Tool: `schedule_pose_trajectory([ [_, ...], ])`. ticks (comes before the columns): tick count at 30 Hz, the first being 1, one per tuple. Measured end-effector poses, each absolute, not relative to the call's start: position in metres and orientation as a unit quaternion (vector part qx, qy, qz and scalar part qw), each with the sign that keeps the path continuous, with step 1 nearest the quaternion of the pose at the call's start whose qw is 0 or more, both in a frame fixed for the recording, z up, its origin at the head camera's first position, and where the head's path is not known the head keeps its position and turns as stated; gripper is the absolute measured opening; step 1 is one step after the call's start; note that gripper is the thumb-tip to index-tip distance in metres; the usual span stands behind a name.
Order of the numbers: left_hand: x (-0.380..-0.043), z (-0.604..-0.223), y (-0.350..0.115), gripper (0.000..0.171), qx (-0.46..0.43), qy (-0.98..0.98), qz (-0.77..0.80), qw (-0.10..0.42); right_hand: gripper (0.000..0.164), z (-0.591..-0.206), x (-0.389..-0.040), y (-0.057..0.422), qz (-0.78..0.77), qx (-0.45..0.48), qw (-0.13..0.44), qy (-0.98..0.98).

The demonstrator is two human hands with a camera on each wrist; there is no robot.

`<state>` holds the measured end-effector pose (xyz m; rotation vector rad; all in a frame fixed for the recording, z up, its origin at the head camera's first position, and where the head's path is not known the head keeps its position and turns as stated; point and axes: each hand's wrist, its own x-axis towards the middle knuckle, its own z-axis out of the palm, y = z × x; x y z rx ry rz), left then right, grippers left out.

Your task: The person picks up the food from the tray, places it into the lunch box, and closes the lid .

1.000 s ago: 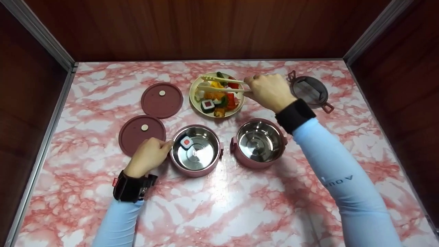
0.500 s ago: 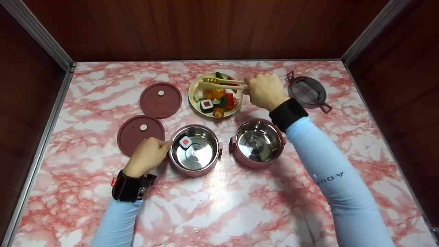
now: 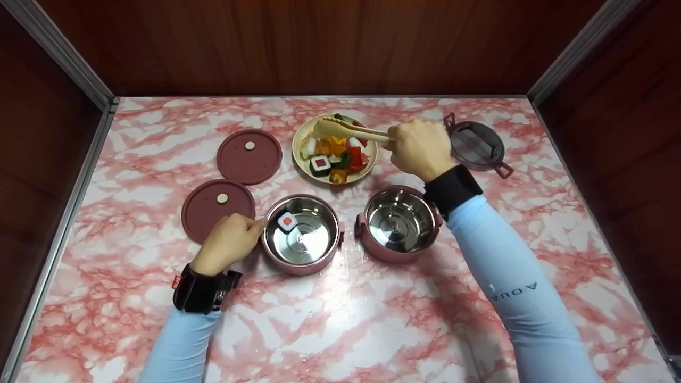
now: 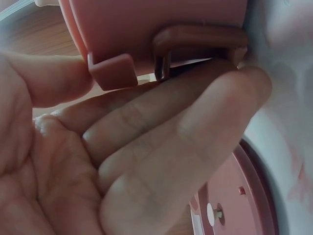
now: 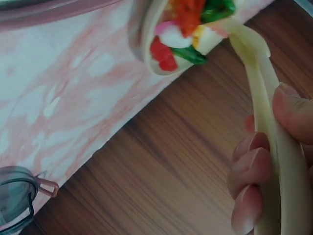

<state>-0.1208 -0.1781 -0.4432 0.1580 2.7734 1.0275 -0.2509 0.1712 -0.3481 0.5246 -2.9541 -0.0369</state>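
Observation:
With my left hand (image 3: 229, 242) I grip the side of the left pink pot (image 3: 303, 269). In the left wrist view my thumb meets a small tab (image 4: 115, 72) and my fingers lie along the brown handle (image 4: 200, 35). A toy sushi roll (image 3: 287, 222) with a red centre lies inside that pot, against its left wall. My right hand (image 3: 423, 149) holds cream tongs (image 3: 367, 134), their tips over the far side of a cream plate (image 3: 299, 165) of toy food. Nothing shows between the tong tips. Another sushi roll (image 3: 320, 165) sits at the plate's front.
A second pink pot (image 3: 396, 256), steel inside, stands right of the first. Two dark red lids (image 3: 250, 167) lie at the left. A grey lid with red handles (image 3: 476, 146) lies at the back right. Wooden walls (image 3: 330, 48) border the marbled table (image 3: 319, 330).
The two arms of the tongs have come together and turned, so they overlap above the plate. My right hand has shifted only slightly; the left hand stays on the pot.

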Motion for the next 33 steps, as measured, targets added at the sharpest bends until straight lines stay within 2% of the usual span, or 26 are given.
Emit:
schedule_pose_trajectory([
  [7,-0.123,-0.444,-0.175,0.054,0.055,0.933,0.343,0.094,0.026,-0.339,-0.21,0.192,0.077,0.137,0.126,-0.979],
  [11,-0.123,-0.443,-0.175,0.055,0.054,0.936,0.337,0.087,0.027,-0.348,-0.18,0.199,0.173,0.136,0.15,-0.964],
  [19,-0.12,-0.443,-0.177,0.054,0.043,0.936,0.337,0.094,0.03,-0.373,-0.136,0.204,0.258,0.127,0.146,-0.946],
  [28,-0.121,-0.442,-0.176,0.054,0.051,0.937,0.333,0.09,0.031,-0.372,-0.104,0.206,0.27,0.154,0.133,-0.941],
  [33,-0.12,-0.442,-0.177,0.054,0.051,0.938,0.329,0.093,0.033,-0.373,-0.099,0.203,0.257,0.175,0.093,-0.946],
])
